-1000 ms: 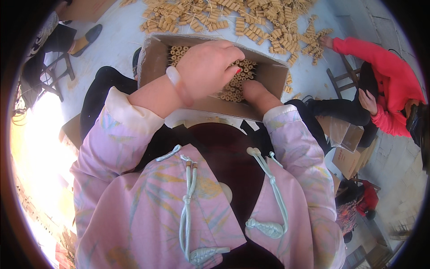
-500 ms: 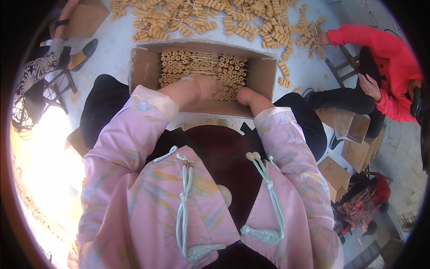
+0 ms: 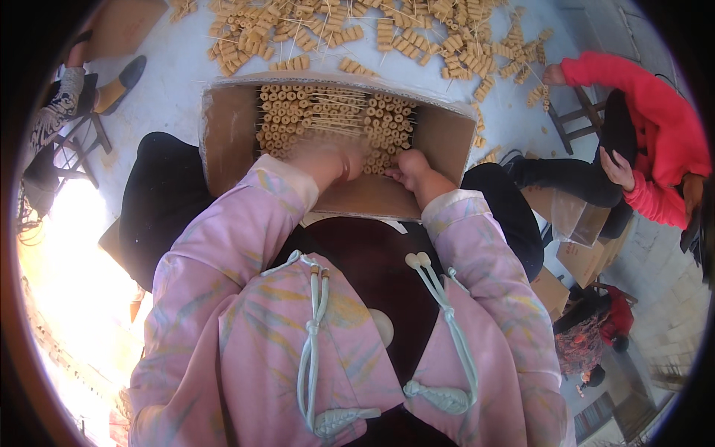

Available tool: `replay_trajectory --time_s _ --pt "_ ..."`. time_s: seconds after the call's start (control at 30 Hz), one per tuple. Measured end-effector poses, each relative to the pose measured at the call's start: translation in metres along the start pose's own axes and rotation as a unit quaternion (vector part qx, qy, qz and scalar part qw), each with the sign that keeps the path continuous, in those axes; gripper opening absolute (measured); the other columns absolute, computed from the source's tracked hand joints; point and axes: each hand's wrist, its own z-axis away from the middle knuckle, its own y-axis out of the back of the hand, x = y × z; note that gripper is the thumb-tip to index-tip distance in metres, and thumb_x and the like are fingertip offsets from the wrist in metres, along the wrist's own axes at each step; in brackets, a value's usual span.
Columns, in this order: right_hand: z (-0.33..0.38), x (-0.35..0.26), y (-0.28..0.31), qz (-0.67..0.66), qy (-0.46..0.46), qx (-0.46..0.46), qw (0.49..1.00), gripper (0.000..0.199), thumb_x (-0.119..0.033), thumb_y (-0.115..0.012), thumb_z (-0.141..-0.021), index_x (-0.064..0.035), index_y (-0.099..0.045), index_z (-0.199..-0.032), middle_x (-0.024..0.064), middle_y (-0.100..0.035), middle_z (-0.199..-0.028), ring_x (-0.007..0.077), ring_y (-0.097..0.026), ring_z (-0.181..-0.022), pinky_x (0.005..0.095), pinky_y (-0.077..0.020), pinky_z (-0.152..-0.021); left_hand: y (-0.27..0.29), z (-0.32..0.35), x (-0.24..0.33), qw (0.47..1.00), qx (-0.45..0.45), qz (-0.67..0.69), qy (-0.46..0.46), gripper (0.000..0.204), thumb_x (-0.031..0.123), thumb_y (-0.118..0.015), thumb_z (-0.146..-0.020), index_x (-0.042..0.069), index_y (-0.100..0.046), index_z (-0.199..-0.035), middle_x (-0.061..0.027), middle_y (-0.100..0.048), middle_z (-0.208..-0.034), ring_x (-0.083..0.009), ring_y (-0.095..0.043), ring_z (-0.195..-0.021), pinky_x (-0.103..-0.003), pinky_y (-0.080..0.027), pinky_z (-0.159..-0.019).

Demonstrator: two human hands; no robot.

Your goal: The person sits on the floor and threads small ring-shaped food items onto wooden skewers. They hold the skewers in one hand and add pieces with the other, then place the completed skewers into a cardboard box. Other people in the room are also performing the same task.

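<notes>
Both hands are down in the cardboard box (image 3: 223,141) that sits across my knees. The left hand (image 3: 328,160) is blurred with motion, lying over the near ends of the skewered ring snacks (image 3: 335,119); whether its fingers are curled or flat, I cannot tell. The right hand (image 3: 413,167) rests at the box's near wall, fingers loosely bent against the right-hand stack, not clearly clamped on anything.

The skewers lie in rows across the box, thin sticks threaded with small tan rings, two blocks with bare stick showing between them. I judge them light, dry and brittle: the rings look likely to crack or slide off if squeezed, and the sticks are thin enough to snap. Best taken several at once, by the ring-covered lengths or from beneath, kept level, not by one stick's tip.

More of the same lie scattered as loose skewers (image 3: 357,30) on the pale floor (image 3: 171,67) beyond the box. A person in a red jacket (image 3: 655,127) sits to my right, one hand at that pile.

Against half a second ago: my left hand has gone further into the box, and the right has shifted inward toward the stack. A second ago the left hand lay spread over the middle of the rows, covering them; now the far rows show plainly.
</notes>
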Motion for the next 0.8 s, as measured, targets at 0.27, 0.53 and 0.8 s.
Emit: replay_trajectory --time_s 0.27,0.53,0.8 --pt "-0.002 0.013 -0.007 -0.076 -0.001 0.004 0.997 0.024 -0.010 -0.043 -0.094 0.0006 -0.052 -0.113 0.0162 -0.059 -0.108 0.0300 -0.065 -0.080 0.0287 -0.0479 -0.053 -0.021 -0.018 -0.006 0.999 0.009 0.028 0.037 0.045 0.010 -0.059 -0.080 0.004 -0.057 -0.125 -0.0220 -0.061 -0.118 -0.0348 -0.059 -0.110 -0.039 -0.047 -0.094" --pt "0.007 0.010 0.002 -0.046 -0.009 -0.003 0.999 0.024 -0.010 -0.042 -0.093 0.0011 -0.051 -0.113 0.0155 -0.061 -0.103 0.0269 -0.064 -0.073 0.0295 -0.0501 -0.053 -0.017 -0.013 0.003 0.999 -0.010 0.023 0.030 0.053 0.011 -0.062 -0.079 0.003 -0.053 -0.130 -0.0216 -0.060 -0.120 -0.0350 -0.058 -0.112 -0.039 -0.046 -0.096" --pt "0.012 0.012 -0.002 0.026 -0.003 0.017 1.000 0.025 -0.009 -0.043 -0.092 0.0015 -0.052 -0.113 0.0145 -0.060 -0.103 0.0263 -0.062 -0.076 0.0293 -0.0520 -0.056 -0.023 -0.015 -0.001 0.999 0.016 0.033 0.005 0.052 0.011 -0.063 -0.078 0.003 -0.054 -0.128 -0.0219 -0.061 -0.118 -0.0362 -0.058 -0.111 -0.039 -0.047 -0.095"
